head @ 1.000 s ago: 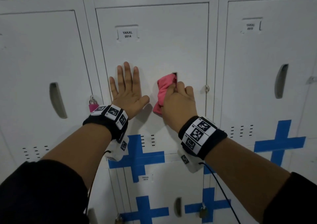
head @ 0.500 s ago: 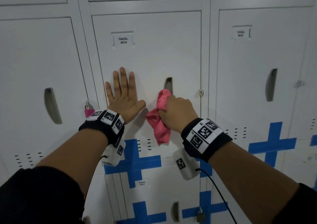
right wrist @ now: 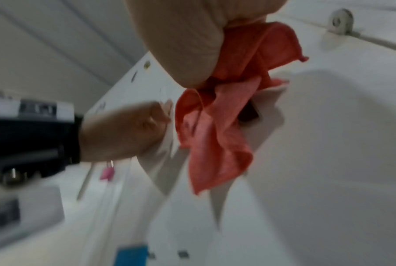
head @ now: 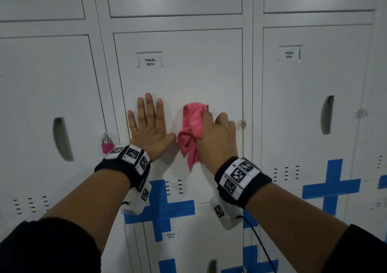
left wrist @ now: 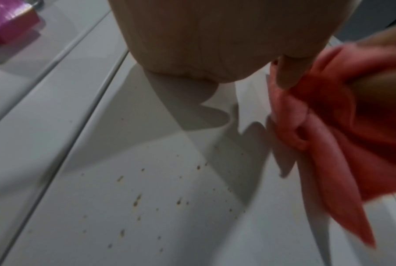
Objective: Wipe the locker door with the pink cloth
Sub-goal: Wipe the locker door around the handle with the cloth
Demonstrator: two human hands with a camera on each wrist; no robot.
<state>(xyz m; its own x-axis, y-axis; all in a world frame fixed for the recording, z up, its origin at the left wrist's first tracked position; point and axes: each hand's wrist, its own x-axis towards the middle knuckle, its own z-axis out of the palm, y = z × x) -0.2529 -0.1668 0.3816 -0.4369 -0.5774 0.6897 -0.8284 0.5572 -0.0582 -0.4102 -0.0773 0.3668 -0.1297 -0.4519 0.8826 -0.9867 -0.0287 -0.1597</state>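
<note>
The locker door (head: 180, 80) is big, flat and hard, so it will not bend when pushed. The left hand (head: 149, 124) lies flat on it, fingers straight and spread. The right hand (head: 217, 134) is curled tight around the pink cloth (head: 191, 130) and presses it on the door, over the handle slot. The cloth is soft, light and floppy, so it is best held bunched in the fist. Half a second ago the cloth was lower, under the slot; now it has gone up.

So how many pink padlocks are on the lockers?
1. The pink padlock hangs at the right edge of the left-hand locker door, just left of the left hand. Darker locks lower down are cut off.
</note>
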